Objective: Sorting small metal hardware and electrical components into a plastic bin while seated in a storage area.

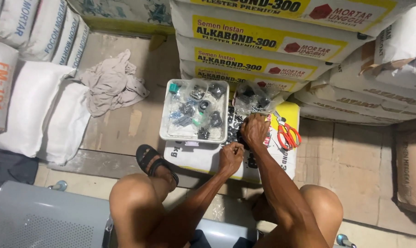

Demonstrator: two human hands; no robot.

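Hands meet low on a cement sack (203,158) lying flat on the floor. I see my left hand (230,156) curled, fingers pinched on a small dark part too tiny to make out, and my right hand (255,130) bent down, fingertips pressed together into a pile of small black parts (235,131) on the sack. Just left sits a white tray (195,110) of clear packets with dark hardware. Orange scissors (287,134) lie just right of my right hand.
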